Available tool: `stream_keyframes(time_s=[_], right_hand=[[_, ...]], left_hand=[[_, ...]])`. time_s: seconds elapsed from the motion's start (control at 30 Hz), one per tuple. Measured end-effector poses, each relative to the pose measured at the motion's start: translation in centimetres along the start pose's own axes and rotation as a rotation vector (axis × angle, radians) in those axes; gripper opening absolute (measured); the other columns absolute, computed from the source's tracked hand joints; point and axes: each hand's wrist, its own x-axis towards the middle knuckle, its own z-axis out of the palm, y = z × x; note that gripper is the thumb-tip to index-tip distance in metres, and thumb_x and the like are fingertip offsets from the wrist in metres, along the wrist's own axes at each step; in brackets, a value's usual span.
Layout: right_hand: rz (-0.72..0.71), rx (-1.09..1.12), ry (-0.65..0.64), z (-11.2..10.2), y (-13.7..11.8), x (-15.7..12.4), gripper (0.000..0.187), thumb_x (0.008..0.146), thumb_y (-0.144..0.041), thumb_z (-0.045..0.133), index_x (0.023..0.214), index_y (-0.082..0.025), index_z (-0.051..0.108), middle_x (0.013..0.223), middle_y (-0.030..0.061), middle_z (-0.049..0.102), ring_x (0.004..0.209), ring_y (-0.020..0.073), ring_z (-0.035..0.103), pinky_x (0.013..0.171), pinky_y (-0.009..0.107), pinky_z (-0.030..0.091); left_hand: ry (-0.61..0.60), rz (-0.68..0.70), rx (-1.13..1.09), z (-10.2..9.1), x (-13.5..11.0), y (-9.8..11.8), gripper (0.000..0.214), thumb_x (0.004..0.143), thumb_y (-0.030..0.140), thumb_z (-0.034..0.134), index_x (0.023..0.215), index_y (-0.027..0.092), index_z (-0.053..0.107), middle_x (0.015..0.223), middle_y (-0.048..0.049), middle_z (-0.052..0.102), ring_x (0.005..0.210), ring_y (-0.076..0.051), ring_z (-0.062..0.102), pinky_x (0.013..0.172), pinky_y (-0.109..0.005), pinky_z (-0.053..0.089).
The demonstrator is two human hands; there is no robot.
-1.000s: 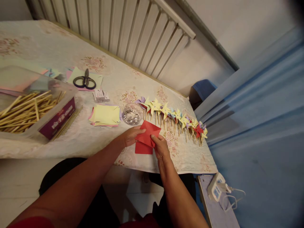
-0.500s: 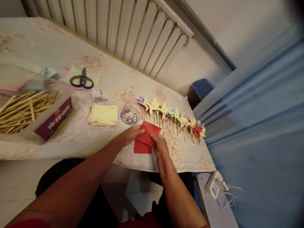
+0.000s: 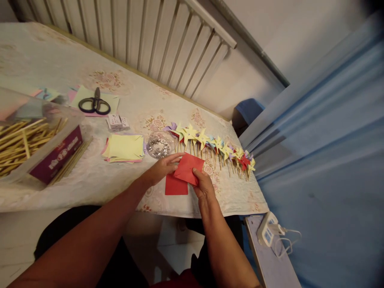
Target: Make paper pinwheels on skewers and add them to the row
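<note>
Plenty of pinwheels (image 3: 226,151) look finished; the paper stack (image 3: 124,148) lies unworked. The right hand (image 3: 204,184) pinches a flat red square (image 3: 186,165); the left hand (image 3: 163,169) meets its edge, grip unclear.

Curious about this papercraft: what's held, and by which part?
The upper red paper square. The right hand pinches its lower right part, thumb on top; the left hand is at its left edge, its grip unclear.

The paper squares (image 3: 189,166) are red. The pinwheels (image 3: 190,133) mix pale yellow, lilac, light blue and red. Pink-and-tan flowers pattern the cream tablecloth (image 3: 117,190); the scissors (image 3: 97,95) are black, the curtain (image 3: 318,168) blue, the paper stack (image 3: 124,148) pale yellow on top.
</note>
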Motion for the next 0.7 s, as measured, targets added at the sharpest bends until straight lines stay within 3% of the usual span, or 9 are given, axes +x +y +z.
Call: stream_keyframes(time_s=[0.17,0.33,0.43,0.6,0.7], right_hand=[[0.043,-0.002,-0.011,0.1,-0.5,-0.5,0.033,0.065,-0.026,0.081,0.095,-0.015,0.072,0.091,0.0074,0.079,0.083,0.0238,0.075,0.075,0.034,0.062],[0.102,0.026,0.032,0.2,-0.3,-0.5,0.027,0.066,-0.025,0.08,0.091,-0.015,0.072,0.084,0.0062,0.078,0.069,0.0207,0.072,0.056,0.028,0.059],[0.096,0.001,0.018,0.3,0.0,-0.5,0.028,0.068,-0.028,0.08,0.091,-0.015,0.071,0.08,0.0056,0.077,0.063,0.0191,0.07,0.047,0.025,0.055],[0.01,0.013,-0.012,0.8,0.2,-0.7,0.034,0.066,-0.025,0.08,0.097,-0.015,0.071,0.09,0.0058,0.078,0.075,0.0205,0.073,0.068,0.03,0.062],[0.004,0.014,0.014,1.1,0.4,-0.8,0.032,0.065,-0.025,0.081,0.094,-0.016,0.072,0.088,0.0044,0.078,0.075,0.0207,0.073,0.072,0.032,0.062]], left_hand=[[-0.051,-0.038,0.173,0.5,-0.2,0.7,0.031,0.074,0.02,0.075,0.104,0.018,0.077,0.099,-0.005,0.073,0.089,-0.019,0.063,0.081,-0.028,0.046],[-0.146,-0.03,0.219,0.8,-0.1,0.6,0.024,0.072,0.02,0.076,0.096,0.019,0.077,0.098,-0.0046,0.072,0.09,-0.019,0.064,0.081,-0.028,0.047],[-0.144,-0.033,0.234,0.7,0.0,0.2,0.023,0.07,0.019,0.076,0.093,0.019,0.077,0.096,-0.0044,0.072,0.088,-0.018,0.064,0.08,-0.027,0.046],[-0.069,0.02,0.223,0.4,0.3,-0.6,0.021,0.069,0.021,0.077,0.09,0.018,0.076,0.094,-0.0048,0.071,0.088,-0.019,0.062,0.079,-0.028,0.046],[-0.048,0.059,0.24,0.2,0.5,-1.1,0.02,0.07,0.022,0.077,0.089,0.019,0.075,0.092,-0.0047,0.07,0.088,-0.019,0.061,0.08,-0.029,0.046]])
